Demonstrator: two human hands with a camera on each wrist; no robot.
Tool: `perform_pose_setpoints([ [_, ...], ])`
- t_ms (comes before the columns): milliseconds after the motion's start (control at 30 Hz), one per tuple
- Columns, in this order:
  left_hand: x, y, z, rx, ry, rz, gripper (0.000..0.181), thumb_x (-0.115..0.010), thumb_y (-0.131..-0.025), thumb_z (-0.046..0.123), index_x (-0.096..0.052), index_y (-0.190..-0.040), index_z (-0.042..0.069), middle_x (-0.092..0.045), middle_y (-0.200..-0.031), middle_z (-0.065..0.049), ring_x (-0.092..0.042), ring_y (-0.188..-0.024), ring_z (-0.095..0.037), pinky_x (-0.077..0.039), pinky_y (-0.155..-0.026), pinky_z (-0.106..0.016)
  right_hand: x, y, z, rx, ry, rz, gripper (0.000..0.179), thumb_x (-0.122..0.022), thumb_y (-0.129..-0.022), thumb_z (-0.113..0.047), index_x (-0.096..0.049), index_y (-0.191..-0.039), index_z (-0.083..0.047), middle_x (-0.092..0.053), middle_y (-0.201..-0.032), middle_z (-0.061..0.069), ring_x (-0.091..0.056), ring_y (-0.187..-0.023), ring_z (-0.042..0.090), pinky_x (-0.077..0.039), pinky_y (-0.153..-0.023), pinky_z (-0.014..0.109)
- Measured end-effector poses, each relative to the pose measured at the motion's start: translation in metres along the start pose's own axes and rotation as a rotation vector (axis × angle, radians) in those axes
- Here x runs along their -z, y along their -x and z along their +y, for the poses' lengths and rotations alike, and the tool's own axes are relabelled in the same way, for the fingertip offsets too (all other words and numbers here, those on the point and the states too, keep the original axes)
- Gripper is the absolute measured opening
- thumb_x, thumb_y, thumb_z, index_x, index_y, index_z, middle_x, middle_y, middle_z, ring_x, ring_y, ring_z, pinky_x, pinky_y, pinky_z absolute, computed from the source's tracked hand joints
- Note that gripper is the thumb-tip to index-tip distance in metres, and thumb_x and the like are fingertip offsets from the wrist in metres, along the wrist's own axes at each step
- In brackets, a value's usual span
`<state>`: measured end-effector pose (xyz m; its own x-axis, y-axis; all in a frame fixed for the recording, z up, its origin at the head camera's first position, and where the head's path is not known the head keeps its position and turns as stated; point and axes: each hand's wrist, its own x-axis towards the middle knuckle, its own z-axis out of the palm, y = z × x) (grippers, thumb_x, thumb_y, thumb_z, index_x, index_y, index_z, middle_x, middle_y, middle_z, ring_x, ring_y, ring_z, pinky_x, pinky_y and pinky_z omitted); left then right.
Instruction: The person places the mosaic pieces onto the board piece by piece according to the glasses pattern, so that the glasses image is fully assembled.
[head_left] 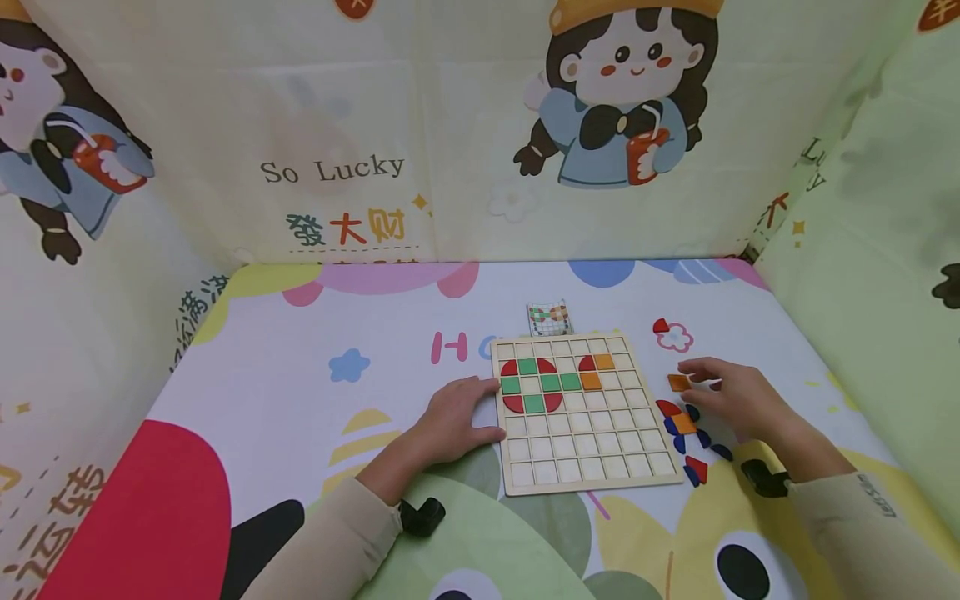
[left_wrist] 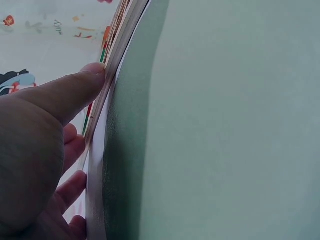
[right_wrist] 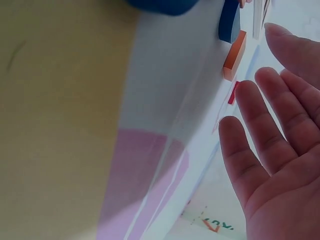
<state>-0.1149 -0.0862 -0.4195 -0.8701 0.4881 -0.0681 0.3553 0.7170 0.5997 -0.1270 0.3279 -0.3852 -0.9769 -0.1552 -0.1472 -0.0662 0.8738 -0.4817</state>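
My left hand (head_left: 448,418) rests at the left side of a wooden grid board (head_left: 588,491), its thumb and fingertips against the edge. The left wrist view shows the thumb (left_wrist: 87,82) on that edge. Red quarter-round and green square tiles (head_left: 550,382) form a ring in the board's upper left; orange squares (head_left: 591,381) and another red piece sit to its right. Over the table right of the board, my right hand (head_left: 742,402) has its fingers loosely extended, fingertips beside an orange square tile (head_left: 677,382). In the right wrist view, an orange tile (right_wrist: 235,57) lies apart from the fingers.
Below the right hand lie several loose blue pieces (head_left: 703,438), another orange square (head_left: 684,423) and red pieces (head_left: 696,468). A red quarter-round (head_left: 660,326) lies farther back. Behind the board stands a small pattern card (head_left: 549,317). Printed cloth (head_left: 465,208) walls the table's back and sides.
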Motion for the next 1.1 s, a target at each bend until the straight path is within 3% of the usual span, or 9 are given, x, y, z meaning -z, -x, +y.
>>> perform_pose_setpoints([
  [567,0.000,-0.001,-0.001,-0.001,0.009,0.010,0.071,-0.077,-0.087,0.035,-0.049,-0.146,0.009,-0.050,-0.144,-0.011,-0.040,-0.136,-0.034,-0.031,-0.111,-0.055,-0.003,-0.008,-0.004,0.028,0.015,0.004,0.049,-0.074,-0.092,-0.018,-0.058,-0.131,0.006,-0.062,-0.122,0.029,-0.059,-0.108,0.049,-0.054,-0.086,0.054],
  [1100,0.001,0.000,0.000,0.005,0.011,0.000,0.071,-0.077,-0.088,0.035,-0.048,-0.147,0.009,-0.049,-0.145,-0.011,-0.039,-0.137,-0.034,-0.029,-0.112,-0.054,-0.002,-0.017,-0.008,-0.012,0.022,-0.029,0.051,-0.072,-0.092,-0.021,-0.056,-0.135,0.002,-0.059,-0.123,0.028,-0.052,-0.112,0.048,-0.052,-0.086,0.057],
])
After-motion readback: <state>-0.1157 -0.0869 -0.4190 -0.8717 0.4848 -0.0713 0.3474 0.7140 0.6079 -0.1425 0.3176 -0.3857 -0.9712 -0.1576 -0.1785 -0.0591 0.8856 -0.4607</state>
